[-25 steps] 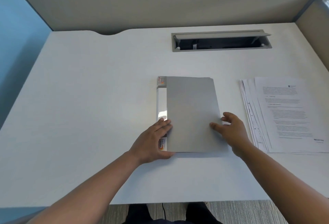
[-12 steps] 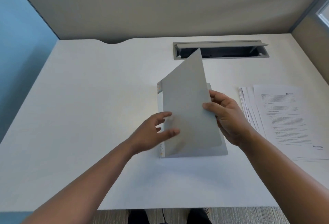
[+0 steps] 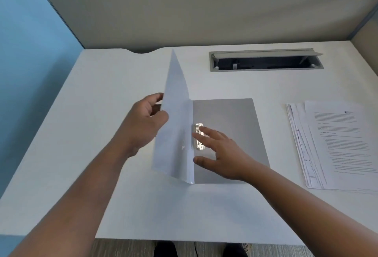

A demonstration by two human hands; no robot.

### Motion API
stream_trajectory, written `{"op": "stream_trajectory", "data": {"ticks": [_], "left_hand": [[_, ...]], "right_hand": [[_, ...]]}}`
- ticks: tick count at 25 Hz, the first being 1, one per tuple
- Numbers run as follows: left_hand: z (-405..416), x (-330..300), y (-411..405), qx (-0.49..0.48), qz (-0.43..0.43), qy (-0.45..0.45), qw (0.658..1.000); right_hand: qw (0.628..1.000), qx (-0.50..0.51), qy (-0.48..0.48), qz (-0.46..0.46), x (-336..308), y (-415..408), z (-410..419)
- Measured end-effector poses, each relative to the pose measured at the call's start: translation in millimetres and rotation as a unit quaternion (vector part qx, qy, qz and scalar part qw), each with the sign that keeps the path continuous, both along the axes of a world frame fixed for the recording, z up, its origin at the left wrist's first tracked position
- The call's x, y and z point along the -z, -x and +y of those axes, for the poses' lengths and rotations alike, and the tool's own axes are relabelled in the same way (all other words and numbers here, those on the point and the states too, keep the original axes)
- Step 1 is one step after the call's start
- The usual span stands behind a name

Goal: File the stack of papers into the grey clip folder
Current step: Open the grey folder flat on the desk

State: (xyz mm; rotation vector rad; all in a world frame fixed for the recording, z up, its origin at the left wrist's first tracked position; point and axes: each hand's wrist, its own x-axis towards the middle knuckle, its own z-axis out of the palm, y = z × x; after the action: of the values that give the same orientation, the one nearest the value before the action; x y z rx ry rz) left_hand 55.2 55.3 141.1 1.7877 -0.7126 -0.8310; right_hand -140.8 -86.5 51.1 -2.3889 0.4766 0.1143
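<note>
Grey clip folder (image 3: 229,134) lies open near the middle of the desk (image 3: 102,175), back panel flat, front cover (image 3: 176,126) stood up on the spine side, metal clip (image 3: 198,136) exposed and apparently still shut; opening looks done, while lifting the clip, loading and closing are judged still to do. Stack of papers (image 3: 335,146) sits untouched by the desk's right edge, well apart from the folder. Count: one folder, one clip, one stack, one cable tray (image 3: 266,60) at the far edge; left hand (image 3: 147,121) curled on the cover's edge, right hand (image 3: 221,152) with fingers spread and straight at the clip, holding nothing.
</note>
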Motion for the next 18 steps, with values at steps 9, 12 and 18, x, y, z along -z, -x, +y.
{"op": "stream_trajectory", "data": {"ticks": [9,12,18], "left_hand": [[52.6,70.4,-65.3,-0.059,-0.284,-0.301,0.909],[60.1,104.8,-74.3,-0.049,-0.287,-0.356,0.888],[62.0,157.1,-71.7,0.007,-0.306,-0.462,0.832]], "right_hand": [[0.964,0.014,0.123,0.236,72.5,7.8,-13.3],[0.962,0.013,0.13,0.239,74.1,5.4,-13.8],[0.961,0.009,0.135,0.241,74.6,6.3,-14.9]]}}
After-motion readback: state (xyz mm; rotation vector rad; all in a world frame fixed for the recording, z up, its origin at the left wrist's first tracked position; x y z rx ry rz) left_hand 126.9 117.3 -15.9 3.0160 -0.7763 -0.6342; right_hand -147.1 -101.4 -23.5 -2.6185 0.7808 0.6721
